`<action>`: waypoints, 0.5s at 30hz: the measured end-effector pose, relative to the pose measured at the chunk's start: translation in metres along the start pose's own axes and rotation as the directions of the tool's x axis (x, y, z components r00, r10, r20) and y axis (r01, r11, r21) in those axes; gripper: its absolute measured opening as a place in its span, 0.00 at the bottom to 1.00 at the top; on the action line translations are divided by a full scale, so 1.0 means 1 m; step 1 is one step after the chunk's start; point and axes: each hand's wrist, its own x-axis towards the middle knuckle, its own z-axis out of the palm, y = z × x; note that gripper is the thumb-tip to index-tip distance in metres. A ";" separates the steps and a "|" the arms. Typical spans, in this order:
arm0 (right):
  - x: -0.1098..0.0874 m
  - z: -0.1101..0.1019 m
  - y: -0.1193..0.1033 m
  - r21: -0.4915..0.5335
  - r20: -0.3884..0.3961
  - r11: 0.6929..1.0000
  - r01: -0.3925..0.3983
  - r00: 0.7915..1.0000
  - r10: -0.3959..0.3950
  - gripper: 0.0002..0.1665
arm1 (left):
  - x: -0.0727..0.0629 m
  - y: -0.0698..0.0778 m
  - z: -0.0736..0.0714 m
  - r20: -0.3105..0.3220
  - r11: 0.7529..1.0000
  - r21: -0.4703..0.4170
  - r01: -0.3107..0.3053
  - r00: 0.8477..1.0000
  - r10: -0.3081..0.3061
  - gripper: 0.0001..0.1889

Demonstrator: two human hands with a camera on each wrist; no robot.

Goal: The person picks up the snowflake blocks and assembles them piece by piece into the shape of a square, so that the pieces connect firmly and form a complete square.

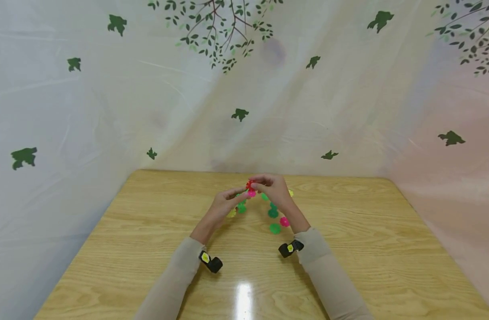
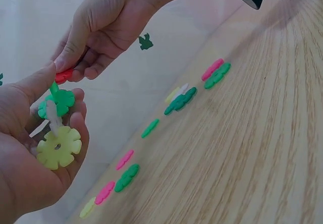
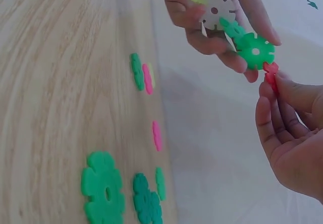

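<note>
Red notched disc, pinched, touching green end of yellow-white-green disc chain.

The joined discs are red, green, whitish and pale yellow, the loose discs pink, green and yellow, the worktop yellowish wood grain, the sleeves beige, and the pale backdrop bears dark green shapes and leafy branches.

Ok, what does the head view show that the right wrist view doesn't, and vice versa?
Only the head view: the leafy branches, both beige sleeves and the black wrist cameras.

Only the right wrist view: the white flower disc held in the left hand.

Both: the two hands, the right hand pinching the red flower disc, loose green flower discs, and the wooden table.
</note>
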 end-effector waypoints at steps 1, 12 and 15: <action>0.000 0.000 0.000 0.005 -0.006 1.000 0.000 1.000 0.000 0.13 | 0.000 0.000 0.000 0.002 1.000 -0.009 0.000 1.000 0.000 0.23; -0.001 0.004 0.003 0.080 -0.040 0.997 0.006 0.999 -0.003 0.10 | 0.001 0.001 0.001 -0.021 0.997 -0.071 -0.011 1.000 0.010 0.21; -0.001 0.007 0.005 0.100 -0.036 0.995 -0.003 0.999 0.006 0.10 | 0.000 0.001 -0.001 -0.022 0.997 -0.069 -0.027 0.999 0.025 0.20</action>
